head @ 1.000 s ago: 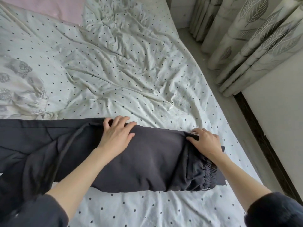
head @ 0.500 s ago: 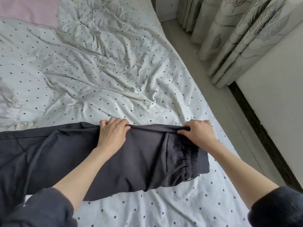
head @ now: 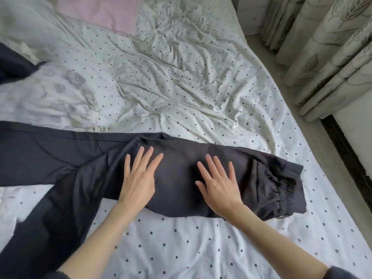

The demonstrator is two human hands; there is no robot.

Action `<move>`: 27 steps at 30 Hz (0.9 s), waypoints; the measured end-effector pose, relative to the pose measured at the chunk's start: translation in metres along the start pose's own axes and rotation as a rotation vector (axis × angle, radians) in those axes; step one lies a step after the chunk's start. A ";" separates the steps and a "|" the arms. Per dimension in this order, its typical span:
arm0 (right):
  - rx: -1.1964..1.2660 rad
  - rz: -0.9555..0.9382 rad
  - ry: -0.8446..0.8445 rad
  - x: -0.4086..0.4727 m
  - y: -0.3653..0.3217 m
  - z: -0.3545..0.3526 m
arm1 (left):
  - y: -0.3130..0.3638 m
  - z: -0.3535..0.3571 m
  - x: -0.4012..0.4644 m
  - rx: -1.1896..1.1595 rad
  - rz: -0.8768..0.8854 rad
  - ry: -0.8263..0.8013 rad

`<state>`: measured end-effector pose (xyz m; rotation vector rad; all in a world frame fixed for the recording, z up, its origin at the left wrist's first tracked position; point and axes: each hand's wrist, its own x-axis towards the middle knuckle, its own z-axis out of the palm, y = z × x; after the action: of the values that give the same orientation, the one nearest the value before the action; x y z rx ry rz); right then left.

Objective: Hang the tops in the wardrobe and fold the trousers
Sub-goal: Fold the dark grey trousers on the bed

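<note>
We have let go of the far edge we were pinching, and our left hand (head: pixel 138 178) and right hand (head: pixel 218 184) now press flat, fingers spread, on the dark grey cotton trousers (head: pixel 181 174) lying across the dotted white bedsheet (head: pixel 181 248), smoothing before folding.

Bare dotted sheet (head: pixel 181 248) near; white garment (head: pixel 50 97) left

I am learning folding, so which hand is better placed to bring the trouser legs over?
Probably the left hand: it lies flat on the trousers nearest the legs; the right hand is nearer the waistband.
</note>
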<state>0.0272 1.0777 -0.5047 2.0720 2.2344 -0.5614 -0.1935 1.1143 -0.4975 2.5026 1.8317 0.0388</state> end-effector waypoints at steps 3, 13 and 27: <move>-0.009 -0.136 -0.011 0.000 -0.066 0.010 | -0.051 -0.009 -0.050 0.005 -0.080 -0.038; 0.160 -0.184 0.071 0.003 -0.263 0.051 | -0.184 0.013 -0.198 -0.160 -0.234 -0.355; 0.561 0.596 -0.078 -0.024 -0.409 0.093 | -0.265 0.009 -0.286 -0.463 -0.210 -0.561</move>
<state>-0.3878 1.0112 -0.4899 2.7240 1.3836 -1.2666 -0.5315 0.9216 -0.5183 1.7706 1.6029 -0.2005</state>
